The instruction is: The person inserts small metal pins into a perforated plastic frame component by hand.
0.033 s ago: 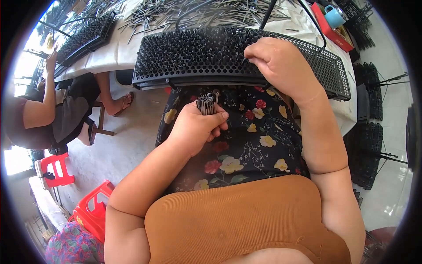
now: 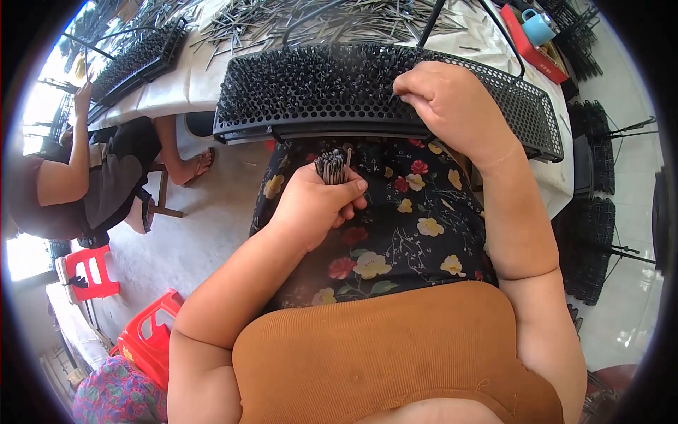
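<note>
At the black perforated tray [image 2: 311, 120], we should keep our right hand [image 2: 452, 106] pinching 1 thin pin upright, while our left hand [image 2: 318, 205] grips the bundle of pins [image 2: 330, 168] firmly.

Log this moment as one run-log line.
left hand: grips bundle of thin metal pins | right hand: fingertips at perforated black tray | loose pins: on table behind
</note>
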Tool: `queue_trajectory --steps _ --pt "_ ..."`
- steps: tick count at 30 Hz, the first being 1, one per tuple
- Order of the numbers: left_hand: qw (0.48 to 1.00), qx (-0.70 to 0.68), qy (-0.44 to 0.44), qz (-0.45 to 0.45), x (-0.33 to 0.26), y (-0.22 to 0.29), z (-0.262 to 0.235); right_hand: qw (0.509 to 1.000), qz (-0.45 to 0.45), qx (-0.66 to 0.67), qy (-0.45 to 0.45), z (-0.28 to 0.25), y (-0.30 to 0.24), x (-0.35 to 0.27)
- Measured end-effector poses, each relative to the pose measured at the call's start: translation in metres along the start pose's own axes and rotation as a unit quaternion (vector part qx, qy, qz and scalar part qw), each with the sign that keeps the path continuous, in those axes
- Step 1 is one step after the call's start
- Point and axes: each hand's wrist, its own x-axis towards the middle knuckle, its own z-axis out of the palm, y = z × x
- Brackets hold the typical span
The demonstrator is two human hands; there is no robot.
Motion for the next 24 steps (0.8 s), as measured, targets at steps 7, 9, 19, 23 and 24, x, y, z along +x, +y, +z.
queue_trajectory --steps 7,9,19,23,24 --pt "1.0 -0.016 0.003 -0.001 -0.001 0.002 -0.002 0.999 0.038 0.034 -0.002 -0.005 0.001 -0.003" --pt "1.0 -0.004 -0.004 -0.004 -0.002 0.004 -0.002 0.985 0.097 0.125 0.071 -0.005 -0.005 -0.003" --pt "1.0 -0.018 -0.014 -0.008 0.001 0.001 -0.005 0.96 0.158 0.18 0.147 0.018 -0.001 -0.016" --pt "1.0 -0.019 -0.01 -0.009 0.002 0.001 -0.005 0.967 0.145 0.152 0.142 0.017 -0.003 -0.016" --pt "1.0 -0.019 -0.01 -0.007 0.002 0.0 -0.005 0.968 0.152 0.149 0.133 0.016 -0.004 -0.017"
